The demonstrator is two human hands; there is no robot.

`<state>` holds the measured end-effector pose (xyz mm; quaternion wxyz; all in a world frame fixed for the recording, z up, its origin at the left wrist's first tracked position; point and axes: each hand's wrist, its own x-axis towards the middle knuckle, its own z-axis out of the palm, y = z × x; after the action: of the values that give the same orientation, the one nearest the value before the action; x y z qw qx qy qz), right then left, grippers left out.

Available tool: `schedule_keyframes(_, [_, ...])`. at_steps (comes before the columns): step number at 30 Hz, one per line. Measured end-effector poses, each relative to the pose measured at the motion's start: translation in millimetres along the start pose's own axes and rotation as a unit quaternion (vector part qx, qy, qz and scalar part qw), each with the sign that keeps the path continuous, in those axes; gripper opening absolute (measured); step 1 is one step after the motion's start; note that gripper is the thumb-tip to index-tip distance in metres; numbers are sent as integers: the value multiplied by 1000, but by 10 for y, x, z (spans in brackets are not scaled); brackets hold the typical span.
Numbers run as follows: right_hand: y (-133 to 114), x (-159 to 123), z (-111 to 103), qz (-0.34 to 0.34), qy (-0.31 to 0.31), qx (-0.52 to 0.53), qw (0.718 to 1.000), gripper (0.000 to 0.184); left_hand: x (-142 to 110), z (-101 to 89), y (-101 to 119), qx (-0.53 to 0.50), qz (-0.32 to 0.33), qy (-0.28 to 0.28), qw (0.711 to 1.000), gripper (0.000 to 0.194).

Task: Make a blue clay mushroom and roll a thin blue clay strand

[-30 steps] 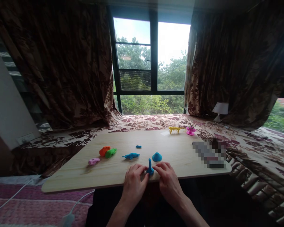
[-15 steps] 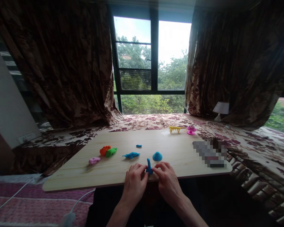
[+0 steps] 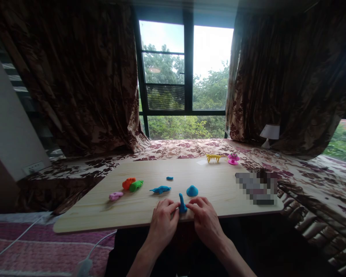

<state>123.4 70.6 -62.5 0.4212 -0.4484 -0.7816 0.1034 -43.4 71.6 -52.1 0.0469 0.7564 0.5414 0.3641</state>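
A blue modelling clay piece (image 3: 182, 204) stands near the table's front edge, a thin upright post rising from a wider base. My left hand (image 3: 163, 220) presses its fingertips against the base from the left. From the other side, my right hand (image 3: 205, 218) has its bent fingers at the base too. Just beyond the right hand sits a blue clay cone (image 3: 192, 191). A blue clay animal figure (image 3: 160, 189) lies past the left hand, with a small blue clay piece (image 3: 169, 178) behind it.
On the left of the wooden table (image 3: 103, 215) lie orange (image 3: 128, 183), green (image 3: 136, 186) and pink (image 3: 115, 196) clay lumps. A yellow animal figure (image 3: 213, 158) and a pink stand (image 3: 233, 159) are at the back. A pixelated area (image 3: 256, 188) covers something at the right.
Both hands stay around the blue clay piece, with only slight finger movement; the right fingertips seem a little farther from the post. The other clay pieces have stayed put.
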Motion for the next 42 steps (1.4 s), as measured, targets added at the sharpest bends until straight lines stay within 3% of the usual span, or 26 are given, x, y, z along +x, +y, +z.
schedule_keyframes(4, [29,188,-23,10,2,37,999,33,14,3,3,6,-6,1,1000,22])
schedule_keyframes(12, [92,425,28,-14,-77,117,990,10,24,20,-2,15,-14,0,1000,24])
schedule_keyframes(20, [144,381,66,-20,-72,140,987,17,3,40,3,3,-17,11,1000,26])
schedule_keyframes(27, [15,435,-126,-58,-26,101,993,34,18,60,22,-4,-24,17,1000,23])
schedule_keyframes(35, [-43,505,-179,-106,-29,35,993,25,81,82,33,-25,-30,54,998,33])
schedule_keyframes(42, [7,517,-172,-115,-22,12,993,17,125,93,103,-44,-9,82,996,25])
